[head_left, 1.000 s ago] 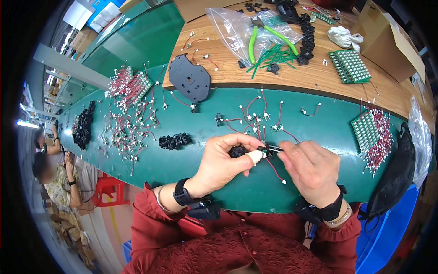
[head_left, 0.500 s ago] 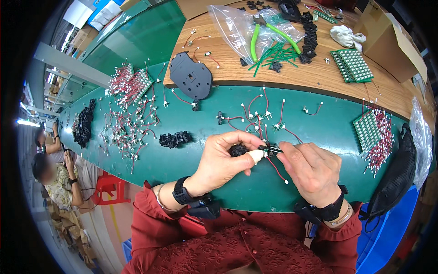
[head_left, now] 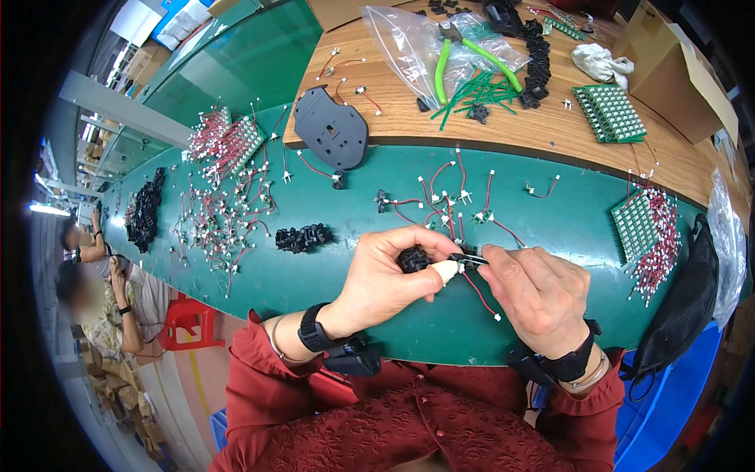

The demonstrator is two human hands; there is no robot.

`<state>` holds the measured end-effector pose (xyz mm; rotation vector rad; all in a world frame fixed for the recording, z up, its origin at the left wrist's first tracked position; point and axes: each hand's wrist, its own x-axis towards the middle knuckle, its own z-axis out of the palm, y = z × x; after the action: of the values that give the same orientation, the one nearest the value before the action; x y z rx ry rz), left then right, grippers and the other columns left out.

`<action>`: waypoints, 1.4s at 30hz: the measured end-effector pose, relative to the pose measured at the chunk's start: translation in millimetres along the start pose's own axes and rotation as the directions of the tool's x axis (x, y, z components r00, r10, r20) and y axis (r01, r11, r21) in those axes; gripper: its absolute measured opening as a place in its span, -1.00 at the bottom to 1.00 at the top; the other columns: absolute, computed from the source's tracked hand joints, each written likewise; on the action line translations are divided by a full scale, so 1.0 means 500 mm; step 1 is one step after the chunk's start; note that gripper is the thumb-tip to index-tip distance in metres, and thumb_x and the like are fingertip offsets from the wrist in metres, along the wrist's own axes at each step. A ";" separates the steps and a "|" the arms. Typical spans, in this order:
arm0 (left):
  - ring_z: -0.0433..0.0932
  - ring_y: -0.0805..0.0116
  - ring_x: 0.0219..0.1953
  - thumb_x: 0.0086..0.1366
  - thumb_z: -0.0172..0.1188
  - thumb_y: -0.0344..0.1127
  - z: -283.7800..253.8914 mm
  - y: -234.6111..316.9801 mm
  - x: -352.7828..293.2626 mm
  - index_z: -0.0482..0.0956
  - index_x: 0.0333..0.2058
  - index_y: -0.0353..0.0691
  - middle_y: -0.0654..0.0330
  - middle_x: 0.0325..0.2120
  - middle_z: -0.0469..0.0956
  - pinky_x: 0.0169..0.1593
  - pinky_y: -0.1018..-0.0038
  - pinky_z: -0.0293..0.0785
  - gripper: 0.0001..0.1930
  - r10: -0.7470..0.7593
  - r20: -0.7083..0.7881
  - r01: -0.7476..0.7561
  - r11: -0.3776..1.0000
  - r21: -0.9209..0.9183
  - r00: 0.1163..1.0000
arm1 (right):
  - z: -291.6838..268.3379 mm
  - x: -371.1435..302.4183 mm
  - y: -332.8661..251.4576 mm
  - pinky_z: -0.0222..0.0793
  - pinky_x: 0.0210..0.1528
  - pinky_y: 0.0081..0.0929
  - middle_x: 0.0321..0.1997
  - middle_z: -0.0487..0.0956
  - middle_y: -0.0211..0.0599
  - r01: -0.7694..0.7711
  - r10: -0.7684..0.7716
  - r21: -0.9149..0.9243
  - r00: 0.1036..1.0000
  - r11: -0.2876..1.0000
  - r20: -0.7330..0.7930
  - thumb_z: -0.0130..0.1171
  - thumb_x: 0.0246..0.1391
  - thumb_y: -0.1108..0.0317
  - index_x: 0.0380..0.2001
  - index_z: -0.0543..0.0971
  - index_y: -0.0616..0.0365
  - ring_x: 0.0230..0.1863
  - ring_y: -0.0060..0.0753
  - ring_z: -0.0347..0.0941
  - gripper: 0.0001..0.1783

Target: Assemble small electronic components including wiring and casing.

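My left hand (head_left: 385,271) is closed, thumb and forefinger pinching a small black plastic part; a white cover sits over the thumb tip. A lumpy black piece (head_left: 413,259) shows inside the curl of that hand, and I cannot tell whether it is held or lies on the table. My right hand (head_left: 543,295) grips dark tweezers (head_left: 474,259), their tips at the pinched part. From there a red wire (head_left: 481,297) with a white end plug hangs down. Just beyond my fingers lie several small boards with red wires (head_left: 448,200).
Wired boards (head_left: 224,220) and black parts (head_left: 303,237) lie leftward on the green table. A dark grey shell (head_left: 330,130) overlaps the wooden board's edge, near green-handled cutters (head_left: 442,75). Rightward are a circuit panel (head_left: 635,228) and a black pouch (head_left: 672,303). Two people sit far left.
Both hands stay nearly in place, with the tweezers still at the pinched part. The whole view has shifted very slightly.
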<state>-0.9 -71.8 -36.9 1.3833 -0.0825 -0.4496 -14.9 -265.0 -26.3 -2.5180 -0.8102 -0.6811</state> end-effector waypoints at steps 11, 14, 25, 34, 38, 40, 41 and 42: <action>0.41 0.64 -0.53 -0.07 0.14 -0.57 0.000 0.002 -0.005 0.52 -0.36 -0.35 0.29 -0.53 0.50 -0.46 0.71 0.37 -0.79 -0.062 0.021 0.062 0.998 -0.022 0.998 | 0.003 -0.002 -0.006 0.18 -0.73 -0.61 -0.67 0.32 -0.49 0.054 -0.054 0.013 0.998 0.998 -0.013 0.23 -0.27 0.40 -0.44 0.52 0.18 -0.69 -0.57 0.30 -0.78; 0.41 0.65 -0.51 -0.10 0.18 -0.54 -0.002 -0.006 -0.004 0.52 -0.41 -0.32 0.32 -0.54 0.50 -0.42 0.70 0.35 -0.82 0.040 0.016 -0.041 0.996 0.075 0.999 | 0.006 -0.005 -0.008 0.20 -0.72 -0.58 -0.68 0.34 -0.46 -0.036 0.033 0.160 0.999 0.986 0.022 0.23 -0.24 0.41 -0.45 0.52 0.17 -0.71 -0.50 0.33 -0.81; 0.36 0.65 -0.51 -0.11 0.18 -0.54 0.000 -0.010 -0.004 0.50 -0.47 -0.34 0.32 -0.55 0.46 -0.43 0.69 0.26 -0.85 0.231 -0.006 -0.216 0.921 0.325 0.973 | -0.001 0.004 -0.018 0.23 -0.65 -0.49 -0.64 0.46 -0.23 -0.680 0.395 0.580 0.733 0.448 0.554 0.13 -0.07 0.45 -0.49 0.52 0.20 -0.70 -0.31 0.37 -0.94; 0.39 0.60 -0.64 0.04 0.16 -0.54 -0.006 0.014 0.009 0.50 -0.39 -0.35 0.24 -0.50 0.50 -0.57 0.70 0.31 -0.88 -0.125 0.137 0.124 0.992 0.017 0.983 | -0.019 0.006 -0.002 0.15 -0.62 -0.67 -0.57 0.43 -0.41 -0.569 0.436 0.609 0.820 0.552 0.371 0.22 -0.15 0.40 -0.38 0.51 0.25 -0.66 -0.66 0.20 -0.78; 0.40 0.62 -0.55 0.02 0.14 -0.56 -0.004 0.013 0.003 0.45 -0.32 -0.35 0.26 -0.48 0.47 -0.51 0.70 0.35 -0.81 -0.067 0.174 0.076 0.996 -0.046 0.983 | -0.012 0.004 0.000 0.20 -0.53 -0.74 -0.53 0.47 -0.44 -0.665 0.368 0.686 0.741 0.295 0.561 0.17 -0.10 0.44 -0.39 0.49 0.30 -0.52 -0.80 0.26 -0.82; 0.41 0.61 -0.54 0.01 0.14 -0.56 -0.008 0.013 0.003 0.46 -0.32 -0.35 0.25 -0.48 0.47 -0.50 0.69 0.36 -0.80 -0.091 0.198 0.095 0.995 -0.010 0.976 | -0.011 -0.001 0.002 0.22 -0.50 -0.75 -0.53 0.48 -0.43 -0.676 0.358 0.687 0.731 0.267 0.581 0.16 -0.10 0.46 -0.39 0.50 0.30 -0.49 -0.80 0.27 -0.84; 0.42 0.60 -0.52 0.00 0.14 -0.57 -0.008 0.013 0.002 0.47 -0.32 -0.35 0.25 -0.47 0.47 -0.49 0.69 0.37 -0.80 -0.115 0.217 0.111 0.993 0.028 0.969 | -0.010 -0.003 0.003 0.24 -0.47 -0.76 -0.52 0.48 -0.43 -0.684 0.343 0.689 0.723 0.237 0.600 0.15 -0.10 0.48 -0.40 0.50 0.30 -0.47 -0.80 0.29 -0.85; 0.42 0.60 -0.52 0.00 0.14 -0.57 -0.007 0.015 0.001 0.47 -0.32 -0.35 0.25 -0.47 0.47 -0.49 0.69 0.37 -0.80 -0.114 0.217 0.110 0.994 0.027 0.969 | -0.008 -0.005 0.003 0.24 -0.47 -0.76 -0.52 0.48 -0.43 -0.684 0.343 0.689 0.723 0.238 0.599 0.15 -0.10 0.48 -0.40 0.50 0.30 -0.47 -0.80 0.29 -0.85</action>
<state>2.5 -67.9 -30.3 1.3533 -0.1885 -0.6967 -16.7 -269.2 -24.9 -1.6434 -0.1862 0.4054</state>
